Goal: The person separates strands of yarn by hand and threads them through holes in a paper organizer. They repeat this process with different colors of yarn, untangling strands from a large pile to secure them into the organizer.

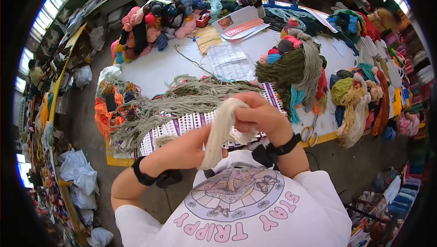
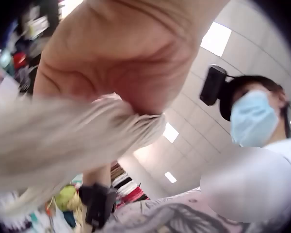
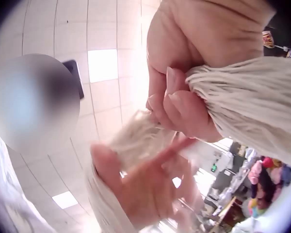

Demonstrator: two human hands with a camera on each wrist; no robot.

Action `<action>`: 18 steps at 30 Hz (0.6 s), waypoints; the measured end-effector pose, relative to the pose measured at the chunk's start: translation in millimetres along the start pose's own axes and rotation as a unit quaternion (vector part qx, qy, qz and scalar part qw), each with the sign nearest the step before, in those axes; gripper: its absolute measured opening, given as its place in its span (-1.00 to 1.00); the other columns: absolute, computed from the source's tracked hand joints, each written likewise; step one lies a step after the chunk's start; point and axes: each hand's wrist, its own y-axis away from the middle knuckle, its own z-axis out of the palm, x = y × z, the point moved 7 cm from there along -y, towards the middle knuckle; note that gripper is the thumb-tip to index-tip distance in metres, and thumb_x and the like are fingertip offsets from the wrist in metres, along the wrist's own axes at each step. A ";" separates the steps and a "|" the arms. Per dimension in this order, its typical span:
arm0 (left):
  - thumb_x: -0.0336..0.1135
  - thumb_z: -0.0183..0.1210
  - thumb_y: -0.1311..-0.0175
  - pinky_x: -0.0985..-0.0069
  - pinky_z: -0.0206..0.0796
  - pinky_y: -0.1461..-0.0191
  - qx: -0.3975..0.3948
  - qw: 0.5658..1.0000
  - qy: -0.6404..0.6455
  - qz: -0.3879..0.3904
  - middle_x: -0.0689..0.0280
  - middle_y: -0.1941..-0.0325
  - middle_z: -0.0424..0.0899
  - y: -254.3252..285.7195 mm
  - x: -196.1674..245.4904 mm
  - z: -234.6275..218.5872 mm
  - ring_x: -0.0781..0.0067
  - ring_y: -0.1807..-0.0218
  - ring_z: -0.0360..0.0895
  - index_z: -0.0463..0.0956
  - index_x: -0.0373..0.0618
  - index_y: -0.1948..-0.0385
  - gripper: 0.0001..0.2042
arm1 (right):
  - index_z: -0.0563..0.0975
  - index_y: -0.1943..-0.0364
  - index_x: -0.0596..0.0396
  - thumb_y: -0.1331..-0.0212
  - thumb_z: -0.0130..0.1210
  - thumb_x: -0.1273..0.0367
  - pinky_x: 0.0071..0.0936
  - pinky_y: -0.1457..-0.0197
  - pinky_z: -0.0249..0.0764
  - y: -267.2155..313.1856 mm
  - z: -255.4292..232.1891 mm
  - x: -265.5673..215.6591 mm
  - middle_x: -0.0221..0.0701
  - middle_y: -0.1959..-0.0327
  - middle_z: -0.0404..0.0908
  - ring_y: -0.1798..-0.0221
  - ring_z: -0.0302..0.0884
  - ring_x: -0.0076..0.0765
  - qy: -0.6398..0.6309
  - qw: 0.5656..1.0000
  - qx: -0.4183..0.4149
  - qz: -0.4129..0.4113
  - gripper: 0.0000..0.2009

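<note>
A cream skein of yarn [image 1: 219, 131] is held up in front of the chest, its thick strands draping down between the two hands. My right hand [image 1: 259, 112] grips its upper end, fingers curled so that the strands come out of the fist, as the right wrist view shows close up at the yarn [image 3: 257, 99]. Lower down, my left hand [image 1: 200, 144] holds the skein from behind, partly hidden by it. In the left wrist view the strands [image 2: 72, 138] run into the hollow of the left palm [image 2: 116, 53]. The left fingers are blurred in the right wrist view.
Below the hands, grey-green yarn hanks [image 1: 182, 96] lie across white punched cards [image 1: 182, 126] on the table. Orange yarn [image 1: 109, 115] sits at the left, an olive yarn pile [image 1: 282, 71] at the right. Scissors [image 1: 310, 133] lie near the front edge, printed sheets [image 1: 230, 61] farther back.
</note>
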 end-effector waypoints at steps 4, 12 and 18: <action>-0.30 0.25 0.18 0.25 0.28 0.15 0.227 0.793 -0.442 0.352 0.24 0.24 0.48 25.1 87.5 -14.6 0.12 0.13 0.47 0.40 -0.11 0.27 -0.64 | 0.47 0.39 0.16 -0.04 0.02 0.39 -0.76 0.68 0.09 -27.4 -6.3 43.9 -0.57 0.67 0.35 0.71 0.16 -0.77 -0.013 0.999 -0.051 0.011 -0.88; -0.43 0.15 0.19 0.47 0.26 0.52 -0.264 0.953 -0.129 -0.082 0.33 0.71 0.48 24.6 -9.2 -27.9 0.33 0.63 0.46 0.46 -0.18 0.47 -0.82 | 0.44 0.19 0.16 -0.04 0.08 0.35 -0.78 0.63 0.12 -14.3 -37.3 79.7 -0.63 0.64 0.32 0.67 0.17 -0.79 0.119 0.984 -0.034 0.128 -0.74; -0.23 0.13 -0.01 0.42 0.31 0.17 -0.058 0.842 0.505 0.179 0.18 0.12 0.36 32.0 -39.2 -59.2 0.31 0.14 0.37 0.39 -0.22 0.24 -0.69 | 0.41 0.09 0.11 -0.08 0.04 0.36 -0.80 0.68 0.10 -9.4 -29.9 50.3 -0.64 0.67 0.31 0.72 0.11 -0.82 -0.028 0.995 0.085 -0.042 -0.71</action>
